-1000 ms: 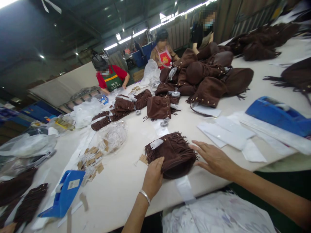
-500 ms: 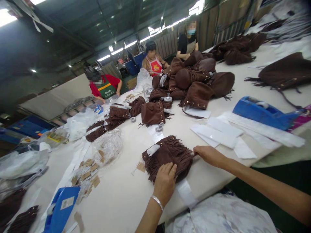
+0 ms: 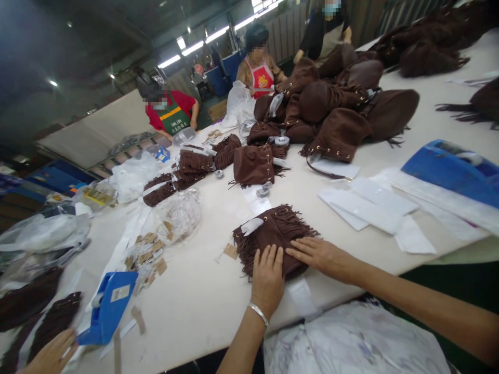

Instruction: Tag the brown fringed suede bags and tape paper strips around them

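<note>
A small brown suede bag with fringe point(image 3: 273, 231) lies near the front edge of the white table point(image 3: 202, 291). My left hand point(image 3: 268, 278), a silver bracelet at its wrist, lies flat on the bag's near end with fingers stretched out. My right hand point(image 3: 323, 255) rests flat on the bag's right side, fingers extended toward the left. A white strip point(image 3: 251, 226) sticks out of the bag's top, and a white paper strip point(image 3: 302, 297) lies under the bag's near edge.
Blue tape dispensers sit at front left point(image 3: 107, 306) and far right point(image 3: 452, 169). White paper sheets point(image 3: 366, 208) lie right of the bag, a pile of brown bags point(image 3: 335, 109) behind. Cardboard tags point(image 3: 150, 254) and plastic bags lie left. Another person's hand point(image 3: 50, 353) shows bottom left; three workers stand across the table.
My right hand slid from the bag's right edge onto its top and flattened. My left hand stayed on the near end, fingers now straight. The bag looks pressed flatter.
</note>
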`<action>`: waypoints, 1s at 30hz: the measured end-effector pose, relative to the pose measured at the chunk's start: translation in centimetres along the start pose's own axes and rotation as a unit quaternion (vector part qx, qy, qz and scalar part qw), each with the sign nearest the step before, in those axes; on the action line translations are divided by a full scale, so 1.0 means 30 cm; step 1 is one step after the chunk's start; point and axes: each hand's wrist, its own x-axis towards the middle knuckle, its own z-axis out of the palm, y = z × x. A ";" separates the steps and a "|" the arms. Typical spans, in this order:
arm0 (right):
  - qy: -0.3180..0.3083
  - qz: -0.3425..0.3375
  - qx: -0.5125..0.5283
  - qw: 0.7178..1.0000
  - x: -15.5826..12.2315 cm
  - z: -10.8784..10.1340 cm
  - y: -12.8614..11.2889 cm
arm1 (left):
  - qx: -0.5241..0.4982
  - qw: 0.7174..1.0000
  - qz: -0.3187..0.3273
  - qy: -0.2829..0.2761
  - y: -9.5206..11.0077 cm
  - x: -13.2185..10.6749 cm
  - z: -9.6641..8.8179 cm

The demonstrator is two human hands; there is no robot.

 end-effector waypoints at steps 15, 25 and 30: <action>0.058 -0.081 -0.130 0.987 -0.079 0.110 0.084 | 0.083 0.994 0.048 -0.051 -0.034 -0.060 0.032; 0.022 -0.002 -0.097 0.995 -0.092 0.109 0.032 | 0.062 0.998 0.015 0.010 0.039 0.043 0.023; 0.089 0.176 0.071 0.978 0.020 0.025 0.068 | 0.063 0.998 0.004 -0.006 0.038 0.062 0.064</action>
